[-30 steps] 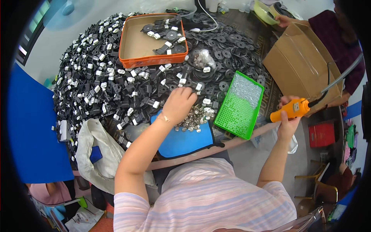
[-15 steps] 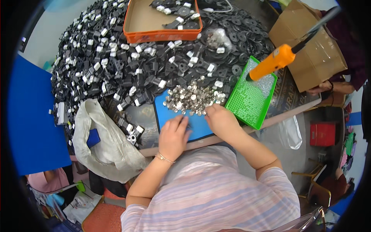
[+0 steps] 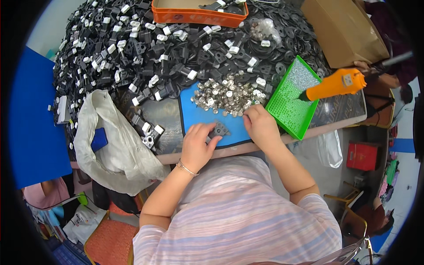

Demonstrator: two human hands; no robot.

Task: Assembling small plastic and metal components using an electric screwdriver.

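Observation:
My left hand (image 3: 198, 143) pinches a dark grey triangular plate with holes (image 3: 220, 129) over the blue mat (image 3: 194, 118). My right hand (image 3: 263, 127) rests at the near right edge of a pile of small silvery round metal pieces (image 3: 229, 95). Its thumb and fingers are drawn together, and anything between them is hidden. Right of that hand is a green tray (image 3: 276, 98) with a perforated plate and many small shiny pieces inside. An orange electric screwdriver (image 3: 335, 84) hangs over the tray's right side.
A large heap of black parts with white ends (image 3: 128, 57) covers the back and left. An orange-rimmed box (image 3: 198, 17) stands in it. A whitish sack (image 3: 86, 132) lies at the left edge. Another person's hand (image 3: 363, 66) is by a cardboard box (image 3: 342, 33).
The view has shifted, so the heap appears higher. The dark plate now shows clearly in my left fingers. The screwdriver has swung to a flatter slant, over the tray's right side.

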